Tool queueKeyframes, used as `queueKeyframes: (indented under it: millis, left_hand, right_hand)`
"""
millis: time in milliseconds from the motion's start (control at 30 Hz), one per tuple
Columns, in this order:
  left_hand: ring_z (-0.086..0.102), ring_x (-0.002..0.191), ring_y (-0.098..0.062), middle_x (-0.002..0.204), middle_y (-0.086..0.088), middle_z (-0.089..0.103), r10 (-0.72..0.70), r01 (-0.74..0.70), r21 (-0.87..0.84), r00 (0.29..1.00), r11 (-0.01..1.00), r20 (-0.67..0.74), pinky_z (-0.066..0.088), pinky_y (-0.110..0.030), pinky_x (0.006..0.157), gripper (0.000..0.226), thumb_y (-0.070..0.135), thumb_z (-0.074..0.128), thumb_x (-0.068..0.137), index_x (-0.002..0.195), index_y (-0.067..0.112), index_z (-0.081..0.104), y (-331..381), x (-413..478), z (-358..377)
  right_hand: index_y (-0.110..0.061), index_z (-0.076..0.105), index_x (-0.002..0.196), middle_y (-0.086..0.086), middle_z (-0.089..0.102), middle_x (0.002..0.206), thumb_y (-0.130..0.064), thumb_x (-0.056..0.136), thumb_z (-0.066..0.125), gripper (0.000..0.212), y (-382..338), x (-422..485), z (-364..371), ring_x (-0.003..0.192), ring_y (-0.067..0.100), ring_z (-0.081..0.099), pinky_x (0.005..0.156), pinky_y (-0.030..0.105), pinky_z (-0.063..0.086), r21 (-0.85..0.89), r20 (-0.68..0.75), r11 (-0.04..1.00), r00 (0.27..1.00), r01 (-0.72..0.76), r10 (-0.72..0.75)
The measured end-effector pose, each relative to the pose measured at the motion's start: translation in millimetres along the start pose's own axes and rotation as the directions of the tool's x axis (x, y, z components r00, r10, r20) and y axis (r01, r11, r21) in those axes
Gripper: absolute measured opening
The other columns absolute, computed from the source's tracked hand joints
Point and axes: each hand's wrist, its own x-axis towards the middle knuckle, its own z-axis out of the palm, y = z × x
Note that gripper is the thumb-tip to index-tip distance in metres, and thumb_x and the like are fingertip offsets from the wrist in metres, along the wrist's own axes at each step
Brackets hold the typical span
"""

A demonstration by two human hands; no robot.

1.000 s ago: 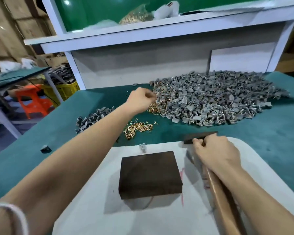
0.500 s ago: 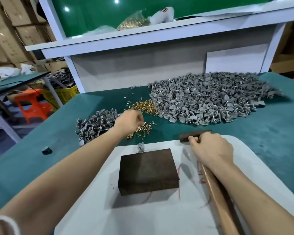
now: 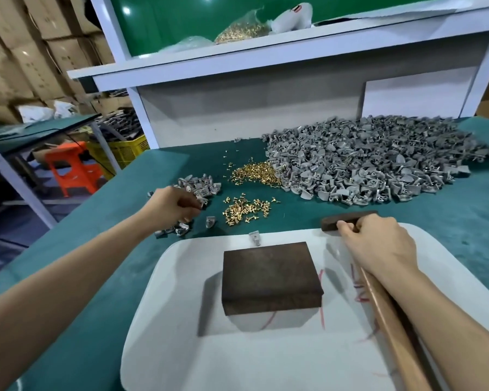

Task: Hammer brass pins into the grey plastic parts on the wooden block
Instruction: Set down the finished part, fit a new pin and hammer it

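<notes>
A dark wooden block [image 3: 268, 279] sits bare-topped on a white board [image 3: 181, 348]. One grey plastic part [image 3: 255, 238] lies just beyond the block. My right hand [image 3: 378, 249] grips a hammer [image 3: 384, 320] near its dark head, which rests at the board's far edge. My left hand [image 3: 178, 206] is over the small pile of grey parts [image 3: 198, 186] at the left, fingers curled and pinching a grey part. Loose brass pins [image 3: 244, 211] lie between that pile and the board, with a larger pin heap [image 3: 256, 174] behind.
A big mound of grey parts [image 3: 378, 162] covers the far right of the green tabletop [image 3: 96, 277]. A white shelf unit [image 3: 251, 91] stands behind, holding a bag of pins [image 3: 240, 31]. An orange stool [image 3: 71, 170] and yellow crate [image 3: 124, 149] sit off the table's left.
My left hand has drawn back from the far pin heap, passed the near pins, and now sits over the small grey-part pile at the left. My right hand still holds the hammer.
</notes>
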Motion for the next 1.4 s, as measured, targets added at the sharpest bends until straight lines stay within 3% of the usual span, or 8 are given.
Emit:
queueKeyframes:
  millis: [300, 600, 667, 767, 867, 1100, 1267, 1400]
  left_hand:
    - [0.071, 0.069, -0.012, 0.086, -0.021, 0.069, 0.039, 0.056, -0.491, 0.983, 0.869, 0.18, 0.056, -0.017, 0.064, 0.014, -0.005, 0.06, 0.087, 0.101, -0.008, 0.064, 37.0, -15.9, 19.9]
    - [0.066, 0.069, -0.012, 0.084, -0.007, 0.073, 0.13, -0.013, -0.674, 0.984, 0.739, 0.123, 0.059, -0.026, 0.07, 0.009, 0.006, 0.063, 0.088, 0.096, 0.008, 0.066, 79.8, -8.6, 34.2]
    - [0.065, 0.075, -0.008, 0.09, -0.003, 0.074, 0.206, -0.127, -0.596, 0.976, 0.793, 0.067, 0.057, -0.024, 0.074, 0.007, 0.014, 0.062, 0.091, 0.095, 0.017, 0.067, 93.8, -3.5, 38.7]
    - [0.064, 0.096, -0.009, 0.104, 0.004, 0.07, 0.287, -0.288, -0.1, 0.958, 0.953, -0.02, 0.048, -0.024, 0.091, 0.017, 0.024, 0.06, 0.092, 0.107, 0.021, 0.068, 89.1, 3.8, 39.2]
    - [0.057, 0.113, -0.026, 0.122, -0.01, 0.062, 0.125, -0.131, 0.285, 0.991, 0.95, 0.039, 0.043, -0.034, 0.098, 0.032, 0.023, 0.059, 0.09, 0.12, 0.012, 0.059, 55.2, 4.7, 42.3]
    - [0.045, 0.119, -0.034, 0.125, -0.008, 0.052, 0.052, -0.029, 0.269, 0.995, 0.963, -0.08, 0.041, -0.044, 0.098, 0.028, 0.016, 0.057, 0.09, 0.117, 0.017, 0.06, 26.1, -4.4, 57.0]
    - [0.043, 0.122, -0.024, 0.126, -0.001, 0.059, 0.36, -0.357, 0.318, 0.931, 0.878, 0.051, 0.036, -0.044, 0.102, 0.031, 0.027, 0.054, 0.095, 0.125, 0.026, 0.059, 68.4, 2.9, 62.0]
    - [0.053, 0.112, -0.02, 0.114, 0.002, 0.063, 0.405, -0.411, 0.46, 0.907, 0.787, 0.118, 0.034, -0.034, 0.092, 0.024, 0.021, 0.054, 0.095, 0.116, 0.024, 0.064, 83.2, 8.2, 72.3]
  right_hand:
    - [-0.008, 0.065, 0.08, 0.01, 0.055, 0.073, -0.048, 0.091, 0.045, 0.046, 3.2, 0.9, 2.6, 0.071, 0.03, 0.051, 0.061, 0.03, 0.039, 0.006, 0.006, 1.0, 1.0, 0.002, -0.002]
    - [-0.011, 0.066, 0.08, 0.009, 0.058, 0.075, -0.049, 0.091, 0.043, 0.046, 4.6, 1.2, 3.8, 0.073, 0.03, 0.052, 0.062, 0.03, 0.038, -0.01, 0.007, 1.0, 1.0, 0.013, -0.013]
    - [-0.011, 0.066, 0.079, 0.009, 0.058, 0.075, -0.049, 0.091, 0.044, 0.045, 5.1, 0.7, 3.9, 0.073, 0.03, 0.052, 0.062, 0.031, 0.038, -0.003, 0.002, 1.0, 1.0, 0.019, -0.019]
    - [-0.011, 0.065, 0.078, 0.01, 0.059, 0.076, -0.047, 0.091, 0.044, 0.044, 5.8, 0.1, 3.7, 0.074, 0.031, 0.053, 0.062, 0.031, 0.038, 0.003, 0.0, 1.0, 1.0, 0.023, -0.023]
    - [-0.01, 0.065, 0.08, 0.013, 0.061, 0.08, -0.047, 0.092, 0.044, 0.044, 5.2, 0.6, 3.6, 0.079, 0.033, 0.056, 0.063, 0.031, 0.039, -0.003, -0.002, 1.0, 1.0, 0.029, -0.029]
    - [-0.012, 0.066, 0.084, 0.009, 0.056, 0.077, -0.048, 0.092, 0.042, 0.045, 4.4, 2.2, 4.8, 0.077, 0.031, 0.054, 0.063, 0.031, 0.039, -0.024, -0.001, 0.999, 1.0, 0.029, -0.029]
    - [-0.013, 0.067, 0.086, 0.011, 0.062, 0.083, -0.05, 0.092, 0.042, 0.045, 4.7, 2.7, 6.2, 0.084, 0.033, 0.059, 0.064, 0.031, 0.04, -0.034, -0.011, 0.999, 0.999, 0.035, -0.036]
    - [-0.013, 0.067, 0.088, 0.012, 0.064, 0.087, -0.051, 0.091, 0.042, 0.045, 4.7, 2.7, 5.1, 0.087, 0.033, 0.06, 0.065, 0.031, 0.04, -0.04, -0.005, 0.999, 0.999, 0.036, -0.036]
